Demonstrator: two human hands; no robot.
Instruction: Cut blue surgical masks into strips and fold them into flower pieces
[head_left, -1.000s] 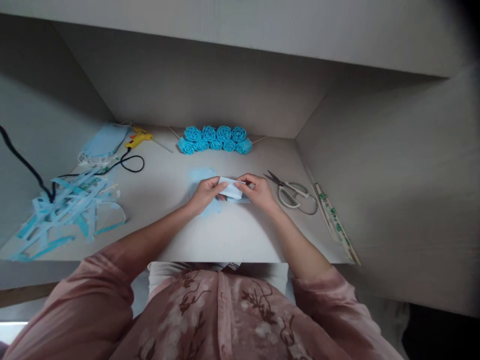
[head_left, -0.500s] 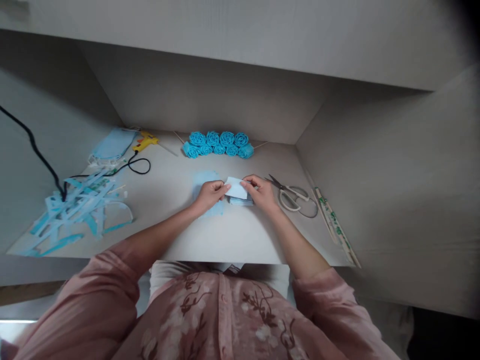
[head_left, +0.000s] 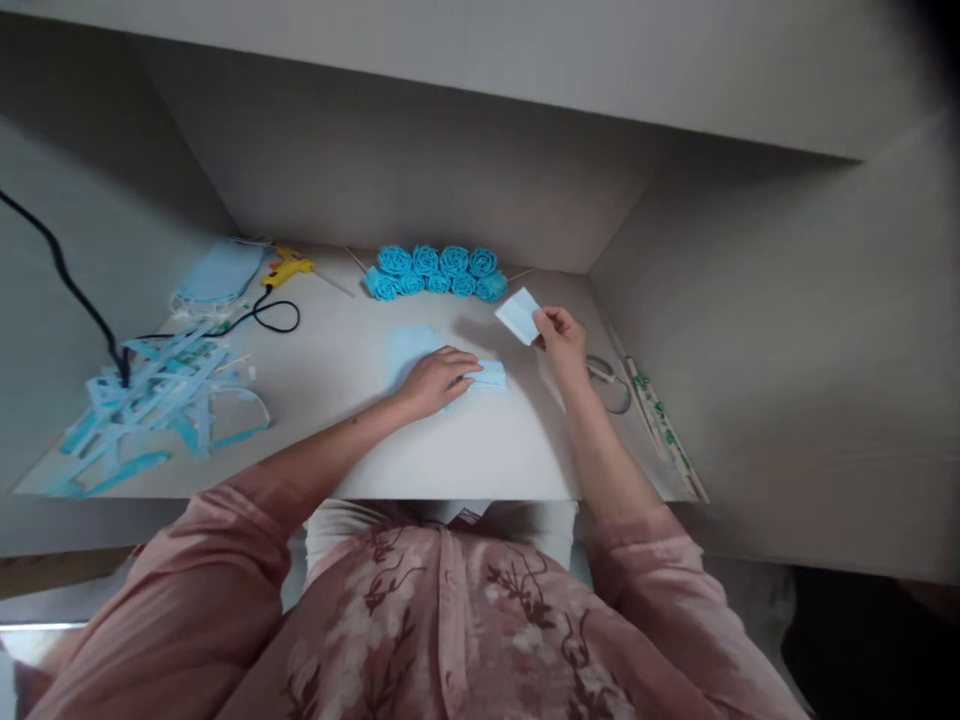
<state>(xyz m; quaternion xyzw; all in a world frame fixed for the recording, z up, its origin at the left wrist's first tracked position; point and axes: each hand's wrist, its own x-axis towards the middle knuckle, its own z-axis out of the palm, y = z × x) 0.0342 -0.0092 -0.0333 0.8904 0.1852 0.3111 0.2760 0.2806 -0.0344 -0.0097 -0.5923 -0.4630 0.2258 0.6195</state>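
My right hand (head_left: 562,345) is raised over the table and pinches one corner of a pale blue square of fabric (head_left: 517,315), which tilts up to the left. Beside it, my left hand (head_left: 437,382) lies low with its fingers stretched out and the thumb apart. Its fingertips touch the left end of a small stack of pale blue fabric pieces (head_left: 491,376) on the table. Part of that stack is hidden by the fingers. Under and behind the left hand lies a larger light blue sheet (head_left: 411,350). Scissors (head_left: 616,392) lie right of my right hand, partly covered by it.
Blue rosettes (head_left: 439,272) stand in two rows at the back. A yellow glue gun (head_left: 286,268) with a black cord (head_left: 279,318) lies back left, beside stacked face masks (head_left: 223,272). Blue strips (head_left: 161,400) heap at the left. Wooden chopsticks (head_left: 664,425) lie along the right wall.
Both hands held the square together before; now my right hand has lifted it up and to the right. My left hand has let go of it and come down onto the stack.
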